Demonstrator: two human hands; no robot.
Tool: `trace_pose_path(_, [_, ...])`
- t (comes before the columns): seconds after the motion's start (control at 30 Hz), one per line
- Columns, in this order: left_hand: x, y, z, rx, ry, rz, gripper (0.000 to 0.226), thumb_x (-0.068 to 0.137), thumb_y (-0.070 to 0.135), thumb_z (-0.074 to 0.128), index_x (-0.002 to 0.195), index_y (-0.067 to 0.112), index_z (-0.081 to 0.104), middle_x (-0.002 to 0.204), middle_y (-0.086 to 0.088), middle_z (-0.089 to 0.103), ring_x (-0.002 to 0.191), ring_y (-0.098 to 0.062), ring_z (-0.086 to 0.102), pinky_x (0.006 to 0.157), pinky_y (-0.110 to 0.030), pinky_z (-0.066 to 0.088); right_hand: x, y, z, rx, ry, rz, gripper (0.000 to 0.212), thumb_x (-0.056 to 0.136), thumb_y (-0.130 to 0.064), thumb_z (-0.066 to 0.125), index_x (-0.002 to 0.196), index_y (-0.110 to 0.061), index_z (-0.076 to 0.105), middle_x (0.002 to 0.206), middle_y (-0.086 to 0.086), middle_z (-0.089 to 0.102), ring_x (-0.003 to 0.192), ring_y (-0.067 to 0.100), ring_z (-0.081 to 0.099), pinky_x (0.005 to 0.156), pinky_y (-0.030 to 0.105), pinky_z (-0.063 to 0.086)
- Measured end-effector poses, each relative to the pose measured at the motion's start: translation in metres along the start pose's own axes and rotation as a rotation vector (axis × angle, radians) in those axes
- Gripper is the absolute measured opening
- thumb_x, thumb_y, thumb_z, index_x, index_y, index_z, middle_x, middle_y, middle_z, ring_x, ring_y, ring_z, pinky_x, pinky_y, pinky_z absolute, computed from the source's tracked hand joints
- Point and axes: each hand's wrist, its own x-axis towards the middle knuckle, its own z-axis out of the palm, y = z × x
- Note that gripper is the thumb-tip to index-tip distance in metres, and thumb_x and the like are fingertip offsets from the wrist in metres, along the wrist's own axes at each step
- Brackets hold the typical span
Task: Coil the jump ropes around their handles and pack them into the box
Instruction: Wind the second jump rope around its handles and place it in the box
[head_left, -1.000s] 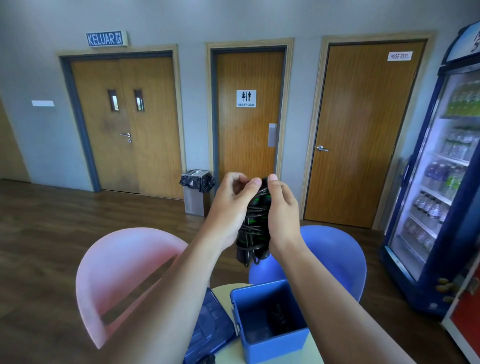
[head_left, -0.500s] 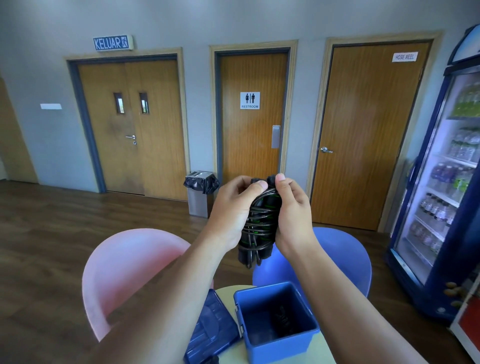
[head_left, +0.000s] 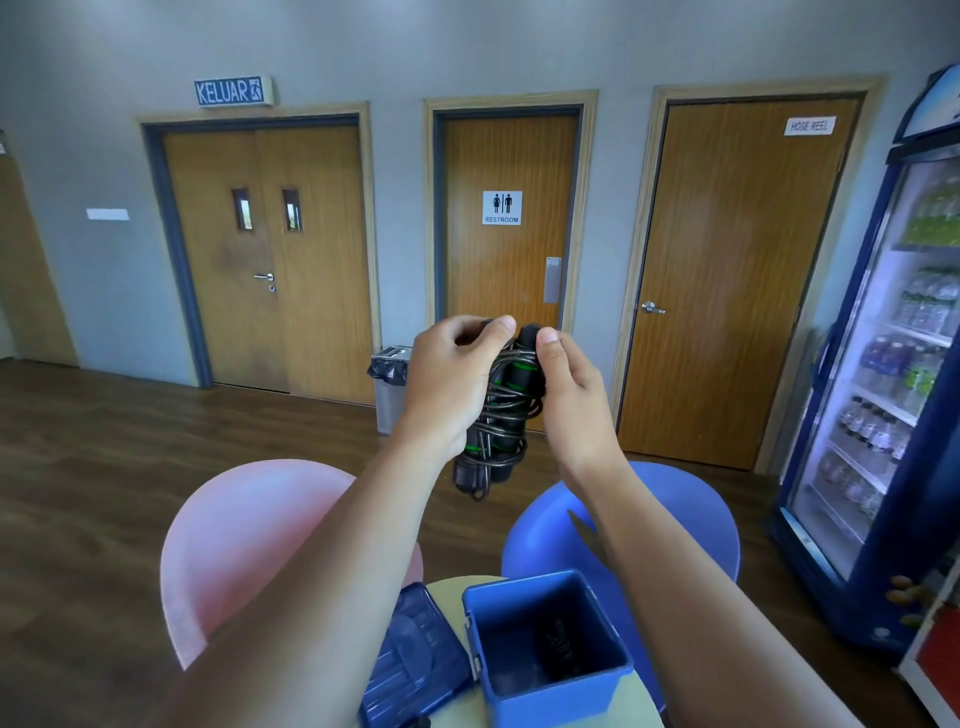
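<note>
Room: wood floor (head_left: 104, 467) and a grey wall. There is a double door (head_left: 260, 260) under a KELUAR sign (head_left: 232, 92), a restroom door (head_left: 506, 156), and a door marked HOSE REEL (head_left: 737, 260). A waste bin (head_left: 387, 395) with a black liner stands by the restroom door. A lit drinks fridge (head_left: 893, 389) is at far right. A pink chair (head_left: 234, 545) and a blue chair (head_left: 675, 519) stand behind a small pale table (head_left: 452, 587).

On the table: a blue box (head_left: 550, 696), open and upright. Its dark blue lid (head_left: 415, 660) lies just beside it. Something dark lies at the bottom of the box; cannot tell what.

The jump rope (head_left: 501, 415) is held in the air between both hands, well above the box. Its handles are black with green rings, side by side and roughly upright, with the cord wound round them in many turns. One loop hangs past the lower ends.

Left hand (head_left: 452, 384): fingers curled round the upper half of the bundle, thumb tip over its top end. The lower half sticks out below the palm.

Right hand (head_left: 571, 405): thumb tip pressed on the top end of the nearer handle, palm beside the bundle. Its fingers go behind the bundle and are hidden; cannot tell how they lie.

The top ends sit level with both thumb tips.
</note>
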Motion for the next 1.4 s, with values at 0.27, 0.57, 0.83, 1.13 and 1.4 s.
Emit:
trace_pose_path(0.27, [-0.002, 0.015, -0.002, -0.203, -0.128, -0.236, 0.028, 0.084, 0.028, 0.081, 0.091, 0.003, 0.071, 0.081, -0.009, 0.073, 0.073, -0.024, 0.072, 0.073, -0.039, 0.061, -0.012, 0.015, 0.010, 0.078, 0.071, -0.008, 0.040, 0.101, -0.051, 0.035, 0.129, -0.029, 0.054, 0.124, 0.000, 0.063, 0.119, 0.014, 0.060, 0.104, 0.043, 0.048])
trace_pose_path(0.57, [-0.015, 0.003, 0.008, 0.157, -0.100, 0.011, 0.031, 0.098, 0.050, 0.059, 0.089, 0.026, 0.075, 0.083, 0.007, 0.075, 0.085, -0.012, 0.071, 0.085, -0.041, 0.055, -0.017, 0.018, 0.011, 0.154, 0.139, 0.059, 0.045, 0.099, -0.060, 0.037, 0.119, -0.021, 0.049, 0.106, 0.003, 0.062, 0.098, 0.017, 0.063, 0.094, 0.049, 0.053])
trace_pose_path(0.83, [-0.027, -0.001, 0.021, 0.438, -0.060, 0.008, 0.038, 0.105, 0.057, 0.027, 0.108, 0.032, 0.056, 0.086, 0.017, 0.058, 0.086, -0.007, 0.056, 0.073, -0.028, 0.040, -0.015, 0.018, 0.012, 0.254, 0.184, 0.149, 0.045, 0.098, -0.057, 0.041, 0.111, -0.014, 0.049, 0.099, 0.006, 0.064, 0.090, 0.019, 0.063, 0.091, 0.054, 0.052])
trace_pose_path(1.13, [-0.019, -0.015, 0.017, 0.526, -0.059, 0.199, 0.026, 0.104, 0.040, 0.042, 0.090, 0.025, 0.059, 0.078, 0.005, 0.062, 0.078, -0.011, 0.058, 0.067, -0.030, 0.042, -0.015, 0.017, 0.007, 0.402, 0.197, 0.323, 0.047, 0.101, -0.051, 0.042, 0.116, -0.007, 0.050, 0.092, 0.008, 0.067, 0.084, 0.022, 0.067, 0.084, 0.052, 0.057])
trace_pose_path(1.4, [-0.012, -0.004, 0.024, 0.496, -0.104, 0.115, 0.027, 0.105, 0.038, 0.039, 0.089, 0.030, 0.059, 0.069, 0.006, 0.057, 0.068, -0.009, 0.054, 0.062, -0.031, 0.038, -0.017, 0.024, 0.005, 0.226, 0.257, 0.160, 0.042, 0.102, -0.051, 0.037, 0.108, -0.011, 0.050, 0.087, -0.002, 0.057, 0.072, 0.003, 0.056, 0.067, 0.020, 0.048])
